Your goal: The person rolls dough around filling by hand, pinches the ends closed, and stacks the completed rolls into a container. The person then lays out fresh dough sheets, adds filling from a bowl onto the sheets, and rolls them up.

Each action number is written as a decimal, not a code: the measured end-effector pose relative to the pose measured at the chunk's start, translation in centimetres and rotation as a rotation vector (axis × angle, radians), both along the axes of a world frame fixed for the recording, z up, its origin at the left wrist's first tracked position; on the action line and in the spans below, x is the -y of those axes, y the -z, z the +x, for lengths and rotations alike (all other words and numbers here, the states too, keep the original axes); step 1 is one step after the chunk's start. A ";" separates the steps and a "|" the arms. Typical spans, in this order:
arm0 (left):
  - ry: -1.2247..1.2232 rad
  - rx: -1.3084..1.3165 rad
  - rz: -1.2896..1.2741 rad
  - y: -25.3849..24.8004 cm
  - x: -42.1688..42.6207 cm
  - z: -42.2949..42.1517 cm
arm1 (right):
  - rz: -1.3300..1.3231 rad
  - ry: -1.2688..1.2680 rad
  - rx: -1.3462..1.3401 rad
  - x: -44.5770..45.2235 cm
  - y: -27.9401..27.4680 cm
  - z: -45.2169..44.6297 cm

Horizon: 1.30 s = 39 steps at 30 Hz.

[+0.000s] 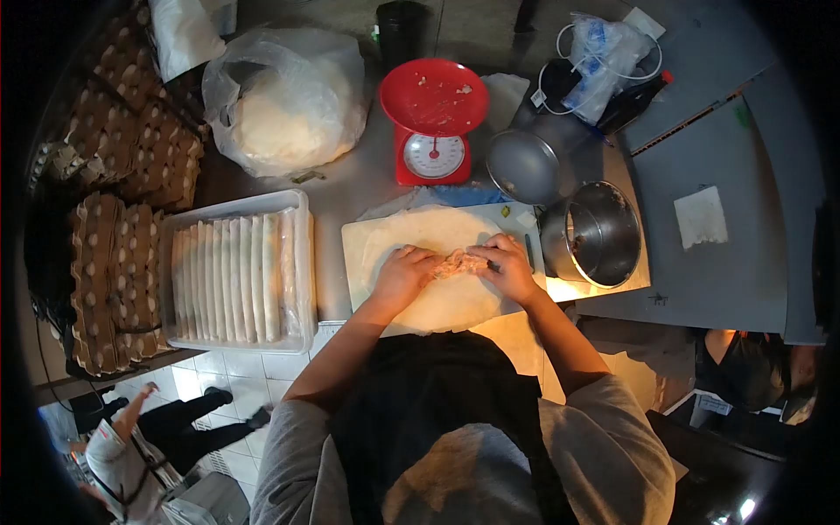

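Observation:
A strip of pinkish minced filling [458, 263] lies across the middle of a round, pale wrapper sheet [446, 306]. The sheet rests on a white cutting board [354, 241]. My left hand [405, 278] grips the left end of the filling, its fingers bent and pressed together. At the other end, my right hand [507, 269] has its fingers curled around the filling too. Left of the board, a clear plastic tub [308, 262] holds several long white rolls [232, 280] laid side by side.
A red scale [434, 122] stands behind the board. Beside it sit a plastic bag of pale sheets [293, 118], a metal lid [523, 166] and a metal pot [604, 234]. Egg trays [114, 280] are stacked far left. Other people [144, 455] are at lower left and right.

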<state>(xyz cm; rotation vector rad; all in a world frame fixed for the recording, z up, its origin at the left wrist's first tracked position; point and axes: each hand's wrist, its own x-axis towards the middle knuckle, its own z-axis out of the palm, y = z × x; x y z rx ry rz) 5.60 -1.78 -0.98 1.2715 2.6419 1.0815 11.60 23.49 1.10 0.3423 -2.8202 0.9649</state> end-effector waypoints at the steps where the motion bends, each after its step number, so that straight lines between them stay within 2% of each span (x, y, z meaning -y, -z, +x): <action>1: 0.009 0.008 0.009 0.4 0.3 -0.1 | 0.019 -0.003 -0.008 -0.4 0.5 0.0; 6: -0.049 -0.009 0.147 -1.6 1.6 0.2 | -0.024 0.005 0.017 -0.2 -0.7 0.3; 9: 0.043 0.085 0.163 -1.0 3.3 -0.6 | 0.000 -0.007 -0.013 -0.7 0.4 0.3; 12: 0.041 0.071 0.087 -0.7 3.9 -0.8 | 0.023 -0.011 0.004 -0.8 0.8 0.0; 15: -0.011 0.077 0.126 -2.0 4.6 -0.2 | -0.049 0.018 -0.041 0.1 -0.8 0.3; 18: 0.013 0.048 0.177 -0.5 5.5 -0.3 | 0.033 0.003 -0.009 -0.9 1.0 0.3; 21: -0.031 0.104 0.089 -1.3 5.9 0.1 | 0.000 -0.023 -0.012 -0.7 0.0 0.2; 24: -0.162 0.034 0.177 -2.0 6.1 1.2 | 0.033 -0.048 -0.105 2.1 -3.8 0.0; 27: -0.170 0.024 0.266 -0.8 6.7 0.9 | 0.039 -0.181 -0.158 4.2 -2.6 -1.0; 30: -0.231 0.152 0.270 0.6 6.6 0.9 | 0.054 -0.179 -0.155 5.0 -0.7 -2.3; 34: -0.229 0.096 0.265 -0.1 7.1 0.9 | 0.005 -0.170 -0.124 6.3 -2.1 -3.2; 37: -0.281 0.057 0.236 -0.7 6.8 1.5 | -0.004 -0.279 -0.104 8.1 -1.7 -3.9; 39: -0.255 0.066 0.187 -0.2 7.1 1.1 | 0.078 -0.270 -0.061 8.7 -1.4 -4.3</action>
